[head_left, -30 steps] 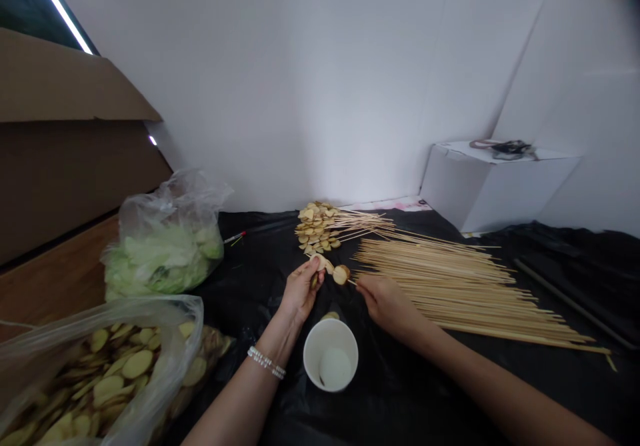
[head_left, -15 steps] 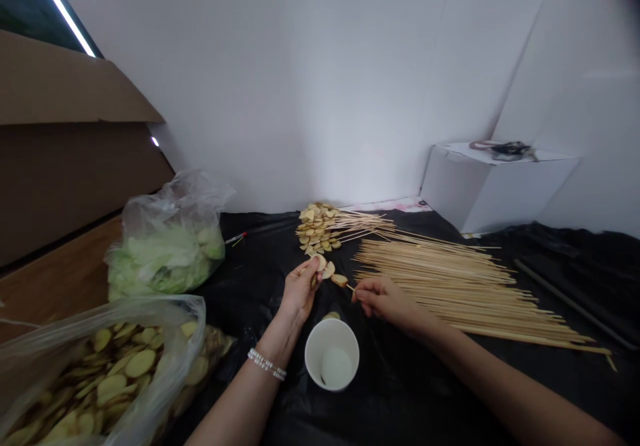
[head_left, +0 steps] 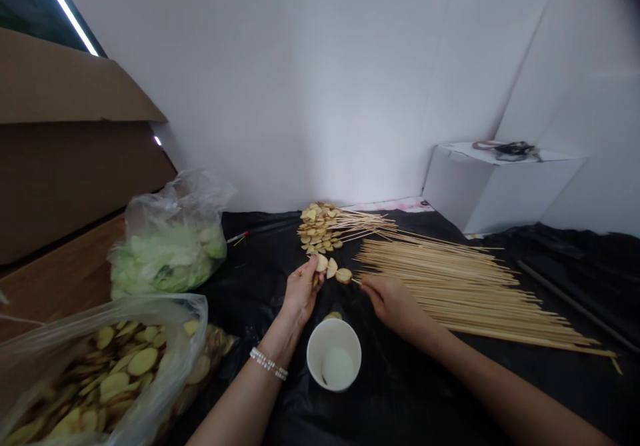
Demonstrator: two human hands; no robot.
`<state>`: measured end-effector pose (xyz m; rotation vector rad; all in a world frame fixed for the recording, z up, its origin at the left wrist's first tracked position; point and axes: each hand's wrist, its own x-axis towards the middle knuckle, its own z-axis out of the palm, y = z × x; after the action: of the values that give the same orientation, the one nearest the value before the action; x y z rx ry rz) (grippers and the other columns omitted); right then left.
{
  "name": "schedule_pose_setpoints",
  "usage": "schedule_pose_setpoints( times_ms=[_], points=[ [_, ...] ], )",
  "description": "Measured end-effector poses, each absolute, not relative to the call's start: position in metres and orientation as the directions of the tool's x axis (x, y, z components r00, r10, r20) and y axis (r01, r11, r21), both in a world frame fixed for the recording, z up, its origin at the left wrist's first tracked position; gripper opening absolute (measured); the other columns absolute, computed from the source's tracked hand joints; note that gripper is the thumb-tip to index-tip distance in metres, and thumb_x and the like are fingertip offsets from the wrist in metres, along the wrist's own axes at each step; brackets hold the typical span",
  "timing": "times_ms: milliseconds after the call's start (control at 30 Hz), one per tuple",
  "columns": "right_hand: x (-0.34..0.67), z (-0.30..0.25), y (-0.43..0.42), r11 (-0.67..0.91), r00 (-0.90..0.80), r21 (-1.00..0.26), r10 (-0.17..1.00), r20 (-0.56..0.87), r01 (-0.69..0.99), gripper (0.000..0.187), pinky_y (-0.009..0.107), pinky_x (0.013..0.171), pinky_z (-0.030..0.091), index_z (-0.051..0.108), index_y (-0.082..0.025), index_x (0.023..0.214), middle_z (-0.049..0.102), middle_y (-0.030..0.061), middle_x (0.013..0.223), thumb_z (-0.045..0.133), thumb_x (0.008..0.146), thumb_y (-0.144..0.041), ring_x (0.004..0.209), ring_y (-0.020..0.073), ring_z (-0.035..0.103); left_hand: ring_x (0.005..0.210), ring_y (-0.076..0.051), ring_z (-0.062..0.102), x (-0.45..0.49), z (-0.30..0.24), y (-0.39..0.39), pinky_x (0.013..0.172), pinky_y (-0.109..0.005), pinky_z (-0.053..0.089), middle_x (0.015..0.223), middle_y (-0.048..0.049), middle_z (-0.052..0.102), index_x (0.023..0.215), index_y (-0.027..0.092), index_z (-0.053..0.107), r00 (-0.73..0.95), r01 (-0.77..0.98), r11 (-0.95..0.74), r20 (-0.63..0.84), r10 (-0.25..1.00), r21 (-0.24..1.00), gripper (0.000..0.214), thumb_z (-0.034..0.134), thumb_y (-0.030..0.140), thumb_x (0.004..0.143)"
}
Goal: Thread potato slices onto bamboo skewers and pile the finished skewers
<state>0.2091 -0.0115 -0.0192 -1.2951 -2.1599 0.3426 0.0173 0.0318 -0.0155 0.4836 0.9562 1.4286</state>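
Note:
My left hand pinches a pale potato slice at its fingertips. My right hand is closed on a thin bamboo skewer whose tip carries two slices right beside the left hand's slice. A bracelet circles my left wrist. Just behind the hands lies a heap of filled skewers with slices bunched at their left ends. A broad pile of bare bamboo skewers spreads to the right of my right hand.
A white paper cup stands in front of the hands on the black sheet. A plastic bag of potato slices lies at lower left, a bag of green leaves behind it. A white box sits at back right.
My right hand pulled back a little, then pushed the skewer toward the left hand again. The slices on the skewer shifted slightly. The left hand stayed in place.

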Motion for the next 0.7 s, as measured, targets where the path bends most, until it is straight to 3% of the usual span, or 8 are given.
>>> schedule_pose_setpoints(
  times_ms=[133,233,367,467,600,700],
  points=[
    [0.217,-0.02,-0.005,0.453,-0.294,-0.5,0.883,0.366,0.738,0.029,0.025,0.063,0.034,0.056,-0.018,0.071,0.062,0.0036,0.07,0.036,0.092,-0.023,0.066,0.0146,0.053,0.059,-0.01,0.06,0.008,-0.007,0.034,0.055,-0.019,0.05,0.07,-0.0083,0.065,0.081,0.009,0.066,-0.03,-0.707,0.221,-0.341,0.94,0.672,0.033,0.053,0.039,0.086],
    [0.218,-0.018,-0.006,0.454,-0.297,-0.499,0.883,0.364,0.738,0.029,0.025,0.063,0.034,0.056,-0.019,0.071,0.062,0.0034,0.07,0.037,0.092,-0.025,0.067,0.0149,0.054,0.072,-0.015,0.063,0.001,-0.006,0.035,0.065,-0.028,0.054,0.084,-0.0125,0.066,0.092,0.01,0.064,0.13,-0.778,0.291,-0.309,0.942,0.557,0.035,0.044,0.039,0.089],
    [0.217,-0.018,-0.008,0.465,-0.309,-0.507,0.879,0.363,0.726,0.029,0.025,0.063,0.034,0.058,-0.019,0.073,0.063,0.0037,0.072,0.038,0.092,-0.025,0.068,0.015,0.055,0.091,-0.023,0.062,-0.003,-0.01,0.035,0.071,-0.037,0.054,0.106,-0.0182,0.063,0.099,0.011,0.062,0.223,-0.8,0.336,-0.274,0.936,0.497,0.028,0.043,0.025,0.083],
    [0.217,-0.02,-0.006,0.464,-0.3,-0.501,0.877,0.375,0.731,0.029,0.025,0.064,0.034,0.059,-0.019,0.073,0.063,0.0037,0.07,0.038,0.092,-0.025,0.067,0.0151,0.054,0.099,-0.025,0.061,-0.004,-0.013,0.035,0.076,-0.039,0.054,0.11,-0.0187,0.061,0.103,0.01,0.061,0.232,-0.82,0.323,-0.24,0.942,0.473,0.035,0.045,0.012,0.071],
    [0.219,-0.022,-0.005,0.46,-0.299,-0.506,0.88,0.369,0.73,0.028,0.026,0.065,0.035,0.059,-0.019,0.074,0.063,0.0036,0.07,0.038,0.091,-0.025,0.067,0.0153,0.054,0.1,-0.022,0.061,-0.004,-0.013,0.035,0.082,-0.036,0.052,0.109,-0.0169,0.062,0.106,0.01,0.06,0.28,-0.808,0.352,-0.217,0.935,0.472,0.049,0.045,0.0,0.06],
    [0.221,-0.021,-0.004,0.439,-0.278,-0.518,0.891,0.36,0.735,0.028,0.025,0.064,0.035,0.06,-0.019,0.075,0.063,0.0036,0.072,0.037,0.091,-0.025,0.067,0.0151,0.055,0.09,-0.018,0.064,-0.003,-0.015,0.034,0.077,-0.028,0.053,0.1,-0.0144,0.065,0.106,0.009,0.06,0.293,-0.791,0.38,-0.249,0.923,0.479,0.046,0.046,-0.001,0.063]
  ],
)
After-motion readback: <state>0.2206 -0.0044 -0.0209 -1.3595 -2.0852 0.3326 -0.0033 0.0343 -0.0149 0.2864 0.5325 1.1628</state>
